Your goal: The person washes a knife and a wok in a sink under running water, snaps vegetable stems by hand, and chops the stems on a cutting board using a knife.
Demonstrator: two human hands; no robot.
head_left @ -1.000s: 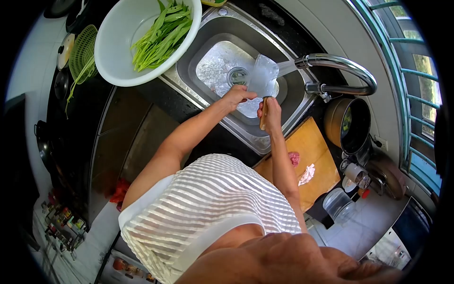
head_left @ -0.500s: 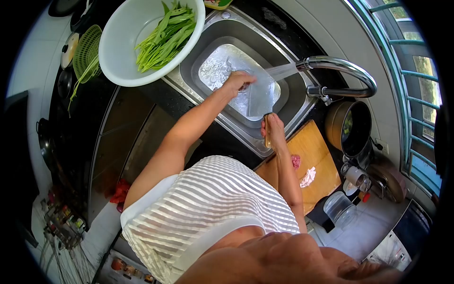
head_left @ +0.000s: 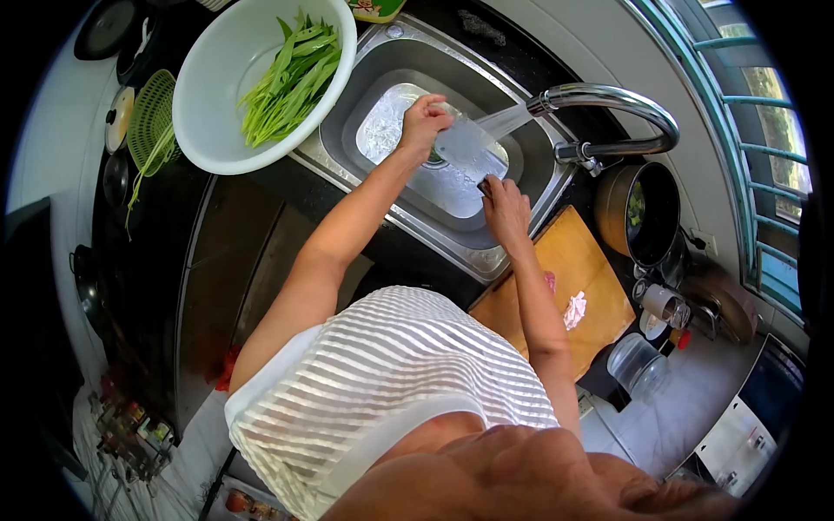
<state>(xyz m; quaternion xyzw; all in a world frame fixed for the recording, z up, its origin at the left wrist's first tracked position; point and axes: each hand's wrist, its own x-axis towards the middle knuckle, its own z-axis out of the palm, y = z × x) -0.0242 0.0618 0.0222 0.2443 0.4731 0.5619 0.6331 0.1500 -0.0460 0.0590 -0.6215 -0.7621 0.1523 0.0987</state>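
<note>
Over the sink (head_left: 546,187), a wide-bladed cleaver (head_left: 473,149) is held under running water from the faucet (head_left: 621,94). My right hand (head_left: 506,211) is closed around its handle, most of which the fingers hide. At the far end of the blade, my left hand (head_left: 422,124) has its fingers bent against the metal, gripping that end. Water spreads over the blade and splashes on the sink floor below.
Left of the sink stands a white basin (head_left: 204,95) with leafy green stems (head_left: 291,82). A wooden cutting board (head_left: 599,282) with pieces of raw meat (head_left: 574,310) lies at right, near a pot (head_left: 615,213) and a clear jar (head_left: 638,365). A green basket (head_left: 149,117) sits far left.
The cleaver has turned so its blade points more up and left, lying flatter under the stream. My left hand has moved up to the blade's end; my right hand has shifted slightly upward.
</note>
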